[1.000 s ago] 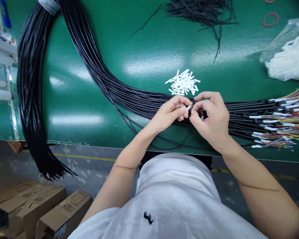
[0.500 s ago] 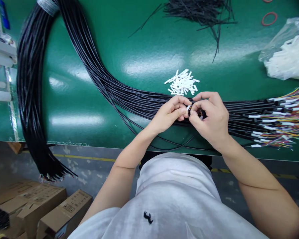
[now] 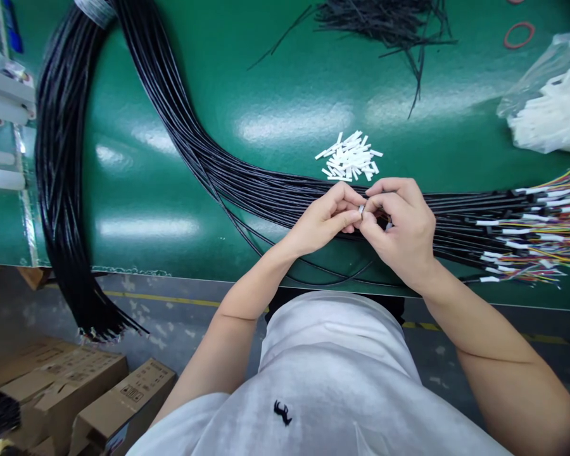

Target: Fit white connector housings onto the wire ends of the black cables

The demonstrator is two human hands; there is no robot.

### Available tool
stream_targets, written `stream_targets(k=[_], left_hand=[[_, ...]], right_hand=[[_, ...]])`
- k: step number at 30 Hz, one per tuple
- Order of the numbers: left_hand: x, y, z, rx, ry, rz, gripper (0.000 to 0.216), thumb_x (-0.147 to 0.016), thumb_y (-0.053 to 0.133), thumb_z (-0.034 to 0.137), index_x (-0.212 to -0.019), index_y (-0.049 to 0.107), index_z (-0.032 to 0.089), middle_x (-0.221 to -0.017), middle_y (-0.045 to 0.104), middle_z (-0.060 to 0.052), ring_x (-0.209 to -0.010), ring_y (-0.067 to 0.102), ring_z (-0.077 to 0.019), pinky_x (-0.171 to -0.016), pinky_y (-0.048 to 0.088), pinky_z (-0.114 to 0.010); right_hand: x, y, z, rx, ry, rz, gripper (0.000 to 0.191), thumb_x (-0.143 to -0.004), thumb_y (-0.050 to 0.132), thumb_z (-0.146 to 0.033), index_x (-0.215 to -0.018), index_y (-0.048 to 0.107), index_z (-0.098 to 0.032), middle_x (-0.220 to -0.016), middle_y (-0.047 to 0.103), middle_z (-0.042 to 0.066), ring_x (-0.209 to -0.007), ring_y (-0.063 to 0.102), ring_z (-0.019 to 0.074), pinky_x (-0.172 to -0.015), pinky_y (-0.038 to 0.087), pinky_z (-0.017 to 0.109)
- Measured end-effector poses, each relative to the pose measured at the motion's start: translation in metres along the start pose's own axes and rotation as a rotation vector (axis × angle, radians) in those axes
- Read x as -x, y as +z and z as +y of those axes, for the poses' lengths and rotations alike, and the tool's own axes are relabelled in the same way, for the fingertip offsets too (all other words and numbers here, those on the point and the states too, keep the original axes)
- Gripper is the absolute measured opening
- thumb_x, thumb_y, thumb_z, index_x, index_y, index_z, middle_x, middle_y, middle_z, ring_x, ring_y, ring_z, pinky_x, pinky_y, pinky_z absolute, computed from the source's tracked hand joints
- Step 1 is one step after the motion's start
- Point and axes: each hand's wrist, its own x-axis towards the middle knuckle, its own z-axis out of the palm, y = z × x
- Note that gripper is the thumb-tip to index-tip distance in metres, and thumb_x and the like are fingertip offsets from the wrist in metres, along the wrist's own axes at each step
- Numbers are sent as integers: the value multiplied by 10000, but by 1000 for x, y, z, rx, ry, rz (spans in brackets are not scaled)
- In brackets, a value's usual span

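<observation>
My left hand [image 3: 323, 218] and my right hand [image 3: 401, 225] meet fingertip to fingertip over a thick bundle of black cables [image 3: 180, 133] on a green table [image 3: 275, 95]. Pinched between them is a small white sleeve [image 3: 361, 208], and my right hand also curls round the end of one black cable. Just behind my hands lies a small pile of white sleeves [image 3: 350, 156]. To the right, the cable ends [image 3: 536, 234] fan out into coloured wires, some with white sleeves on them.
A heap of thin black strips [image 3: 384, 25] lies at the back. A clear bag of white parts [image 3: 551, 101] sits at the right edge, a red ring [image 3: 519, 35] behind it. Cardboard boxes [image 3: 76, 392] stand on the floor at lower left.
My fingertips have closed together a little, so less of the white sleeve shows between them. The hands have stayed in the same place.
</observation>
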Motion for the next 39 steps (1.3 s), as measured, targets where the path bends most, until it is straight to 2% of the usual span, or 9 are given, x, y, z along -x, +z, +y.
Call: stream_targets(k=[8, 17, 21, 33, 39], left_hand=[[-3, -1, 6, 103, -59, -12, 425, -866, 816, 517, -1010, 583, 193, -774, 689, 25, -683, 635, -63, -646, 522, -190], [-2, -3, 8, 37, -102, -19, 461, -834, 834, 548, -998, 568, 209, -759, 681, 32, -677, 631, -68, -626, 501, -197], [-3, -3, 11, 34, -94, 11, 451, -845, 822, 543, -1021, 589, 199, -766, 685, 18, -706, 640, -80, -630, 498, -204], [-2, -2, 9, 42, -111, -8, 449, -852, 818, 528, -1016, 567, 194, -758, 693, 21, -685, 631, -71, -641, 497, -201], [-2, -4, 8, 45, -131, -50, 487, -835, 826, 557, -1018, 554, 198, -751, 680, 25, -670, 627, -69, -623, 483, -202]], right_hand=[[-2, -2, -2, 5, 1, 12, 135, -879, 630, -115, -826, 608, -238, -1026, 720, 59, -844, 707, 190, -646, 565, 325], [0, -3, -2, 63, -10, -54, 136, -914, 610, -133, -858, 612, -256, -1048, 741, 53, -887, 727, 203, -682, 578, 350], [-2, -5, -2, 36, 4, -25, 140, -900, 621, -126, -872, 618, -263, -1081, 730, 70, -916, 726, 218, -685, 585, 363], [-2, -1, 0, 34, -33, 8, 154, -872, 627, -112, -811, 584, -247, -962, 704, 48, -794, 696, 183, -606, 546, 321], [0, 0, -1, 32, -62, -3, 169, -881, 628, -90, -831, 590, -247, -965, 706, 42, -807, 698, 176, -618, 561, 307]])
